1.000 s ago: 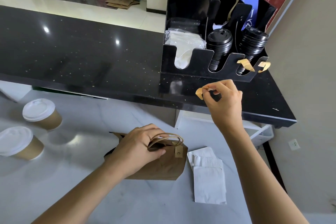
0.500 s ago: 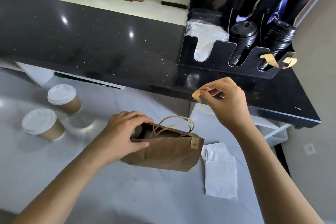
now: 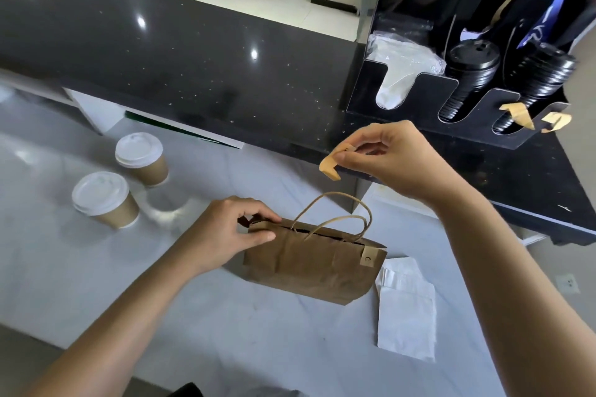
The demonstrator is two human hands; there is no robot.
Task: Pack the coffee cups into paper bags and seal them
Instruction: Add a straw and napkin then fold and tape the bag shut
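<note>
A brown paper bag [image 3: 309, 264] with twine handles stands on the white marble table [image 3: 193, 316]. My left hand [image 3: 230, 232] pinches the bag's top edge at its left end, pressing the mouth together. A tan sticker [image 3: 368, 257] sits on the bag's top right corner. Above the bag, my right hand [image 3: 383, 158] pinches a curled tan sticker strip [image 3: 330, 167]. Two lidded kraft coffee cups [image 3: 142, 155] [image 3: 103, 198] stand upright on the table to the left. What the bag holds is hidden.
A black counter [image 3: 161, 51] runs along the back, carrying a black organiser [image 3: 451, 106] with stacked black lids and white bags. Two more tan sticker strips [image 3: 516, 114] hang on its front edge. Folded white paper bags [image 3: 406, 309] lie right of the brown bag.
My left hand shifted from the handles to the bag's left top edge, closing the mouth. My right hand keeps the sticker strip and has come a little nearer the bag.
</note>
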